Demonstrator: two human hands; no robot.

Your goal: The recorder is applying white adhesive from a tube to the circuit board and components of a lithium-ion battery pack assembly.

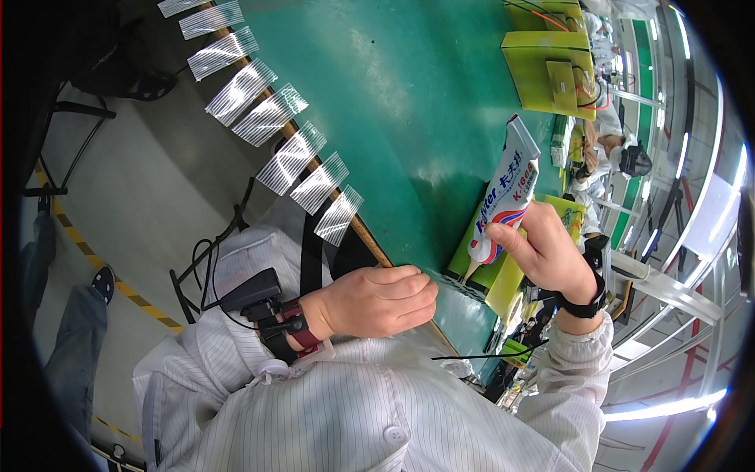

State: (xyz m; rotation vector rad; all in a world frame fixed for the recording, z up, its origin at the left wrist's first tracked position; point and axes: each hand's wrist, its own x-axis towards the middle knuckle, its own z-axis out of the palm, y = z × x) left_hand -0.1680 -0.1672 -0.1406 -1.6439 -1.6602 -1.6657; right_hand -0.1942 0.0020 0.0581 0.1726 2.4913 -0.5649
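Observation:
My right hand (548, 245) grips a white squeeze tube (507, 185) with blue and red markings, thumb on its front. The tube tilts, with its crimped end up. Its pale narrow nozzle points down at a yellow-green holder (503, 277) and a thin dark strip (465, 288) near the table edge; I cannot tell whether the tip touches. My left hand (381, 300) is closed at the near edge of the green table (409, 189), its fingers curled. Whatever it may hold is hidden.
Several striped, shiny film pieces (292, 157) lie along the wooden table edge, overhanging it. Yellow-green boxes (548, 75) with wires stand at the far right. A person in a dark cap (634, 160) works beyond them. A thin black cable (487, 357) sticks out near my right sleeve.

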